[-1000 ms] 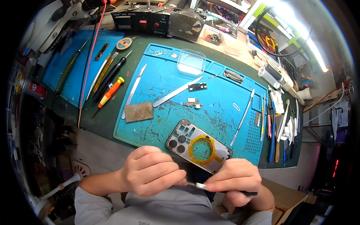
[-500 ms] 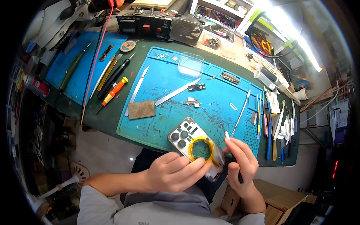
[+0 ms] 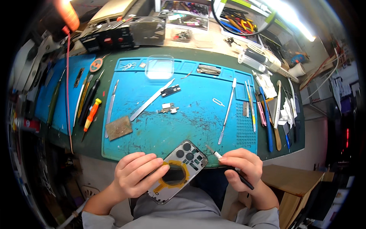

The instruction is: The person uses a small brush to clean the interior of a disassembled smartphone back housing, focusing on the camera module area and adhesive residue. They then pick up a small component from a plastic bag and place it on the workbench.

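Finds phone housing (image 3: 174, 155) swung lens-end rightward since the earlier frame, gripped in left hand (image 3: 139, 173) across near edge of blue mat (image 3: 194, 122). Notes black-handled tool (image 3: 246, 181) pinched in right hand (image 3: 242, 166), tip apart from housing. Recommends firm bracing and light tip contact, clear of yellow ring (image 3: 185, 173).

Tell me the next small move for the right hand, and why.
Probably ease the slim tool toward the phone shell: the left hand grips the shell, the right hand holds the tool, and its tip appears just clear of the shell's edge.
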`<state>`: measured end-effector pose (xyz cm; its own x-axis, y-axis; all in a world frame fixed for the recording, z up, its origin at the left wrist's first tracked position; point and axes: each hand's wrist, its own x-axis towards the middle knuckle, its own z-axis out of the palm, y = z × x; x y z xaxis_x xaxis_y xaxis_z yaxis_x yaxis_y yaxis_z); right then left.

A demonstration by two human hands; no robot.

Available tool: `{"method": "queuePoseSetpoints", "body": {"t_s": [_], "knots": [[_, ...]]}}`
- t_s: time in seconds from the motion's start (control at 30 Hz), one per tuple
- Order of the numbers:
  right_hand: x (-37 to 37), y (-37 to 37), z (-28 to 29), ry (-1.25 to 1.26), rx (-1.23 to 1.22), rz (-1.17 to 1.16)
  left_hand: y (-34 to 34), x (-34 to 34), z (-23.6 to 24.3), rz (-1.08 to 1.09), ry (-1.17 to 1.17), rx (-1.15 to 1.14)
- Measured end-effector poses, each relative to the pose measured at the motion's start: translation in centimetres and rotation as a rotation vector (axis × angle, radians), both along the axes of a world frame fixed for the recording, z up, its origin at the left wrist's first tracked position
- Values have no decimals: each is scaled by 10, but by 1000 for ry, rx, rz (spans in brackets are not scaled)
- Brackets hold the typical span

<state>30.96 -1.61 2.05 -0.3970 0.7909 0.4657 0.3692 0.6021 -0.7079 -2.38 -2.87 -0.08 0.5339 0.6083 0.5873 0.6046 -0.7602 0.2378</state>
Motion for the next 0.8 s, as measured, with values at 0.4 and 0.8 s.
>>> {"method": "queuePoseSetpoints", "body": {"t_s": [0.4, 0.8], "knots": [[2, -3, -7, -6, 50, 20, 8, 2, 5, 2, 100, -74], [2, -1, -8, -25, 66, 35, 6, 1, 1, 9, 99, -69]]}}
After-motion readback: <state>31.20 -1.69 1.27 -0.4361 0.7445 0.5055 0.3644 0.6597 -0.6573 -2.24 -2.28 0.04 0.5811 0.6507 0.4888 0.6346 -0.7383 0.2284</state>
